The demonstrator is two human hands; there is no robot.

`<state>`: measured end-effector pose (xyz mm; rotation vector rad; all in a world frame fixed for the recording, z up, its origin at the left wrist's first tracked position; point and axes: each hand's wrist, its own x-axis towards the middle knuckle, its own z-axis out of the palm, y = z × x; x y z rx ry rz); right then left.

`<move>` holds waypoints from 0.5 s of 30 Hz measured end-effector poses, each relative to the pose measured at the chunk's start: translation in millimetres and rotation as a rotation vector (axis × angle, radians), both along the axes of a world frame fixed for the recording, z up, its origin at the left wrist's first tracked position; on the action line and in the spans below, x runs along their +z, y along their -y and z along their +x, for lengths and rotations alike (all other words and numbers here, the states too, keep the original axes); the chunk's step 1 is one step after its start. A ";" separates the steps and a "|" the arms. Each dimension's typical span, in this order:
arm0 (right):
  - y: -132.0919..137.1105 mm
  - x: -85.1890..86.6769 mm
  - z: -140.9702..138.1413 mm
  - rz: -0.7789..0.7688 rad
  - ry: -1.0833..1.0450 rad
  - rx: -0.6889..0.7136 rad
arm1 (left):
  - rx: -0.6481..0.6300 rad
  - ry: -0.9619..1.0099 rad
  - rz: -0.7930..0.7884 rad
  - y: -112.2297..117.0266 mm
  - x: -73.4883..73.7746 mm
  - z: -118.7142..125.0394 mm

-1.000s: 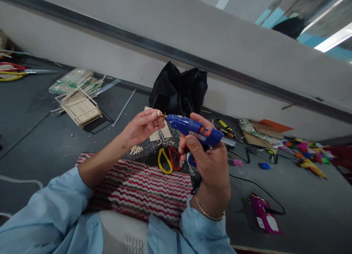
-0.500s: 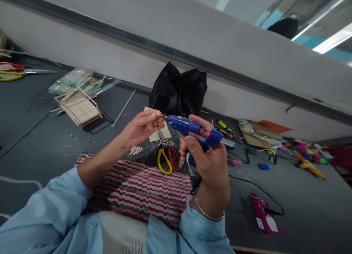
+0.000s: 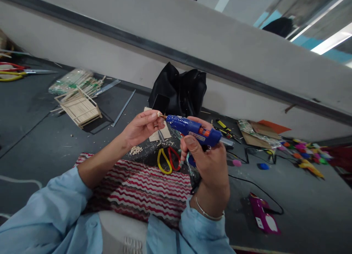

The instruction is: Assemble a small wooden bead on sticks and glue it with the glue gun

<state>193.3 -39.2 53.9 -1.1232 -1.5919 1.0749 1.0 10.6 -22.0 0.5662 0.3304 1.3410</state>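
My right hand (image 3: 207, 158) is wrapped round a blue hot glue gun (image 3: 184, 124), its nozzle pointing left. An orange part shows in its top and a clear glue stick (image 3: 227, 141) juts from its back. In a pinch, my left hand (image 3: 143, 127) holds a small pale wooden piece (image 3: 159, 115) right at the nozzle tip; whether they touch I cannot tell. Below the hands lie scissors (image 3: 165, 161) with one yellow and one red handle, blades on a pale sheet (image 3: 154, 136). A little pile of pale wooden bits (image 3: 136, 150) sits beside them.
A small stick-built frame (image 3: 79, 109) stands at left near bagged sticks (image 3: 71, 81) and a metal ruler (image 3: 123, 108). Behind my hands are a black bag (image 3: 178, 90) and a phone (image 3: 161, 103). Coloured pompoms (image 3: 305, 149), a cable and a purple box (image 3: 264, 213) lie right.
Almost nothing differs. Both hands and the glue gun hold nearly the same place, with only a very slight shift of the right hand and gun to the left.
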 end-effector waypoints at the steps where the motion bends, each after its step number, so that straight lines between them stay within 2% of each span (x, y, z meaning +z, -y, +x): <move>1: 0.0 0.2 0.2 -0.001 0.000 0.001 | 0.000 0.001 -0.001 0.1 0.1 -0.1; 8: 4.5 3.7 -0.1 -0.050 -0.078 0.026 | 0.004 -0.006 0.011 0.2 0.2 -0.4; 12: 12.6 7.2 3.6 0.029 -0.067 -0.026 | 0.031 -0.022 0.023 -0.4 2.0 -0.8; 15: 17.8 11.5 16.3 0.127 0.047 -0.103 | 0.056 -0.041 0.013 0.2 5.9 -2.8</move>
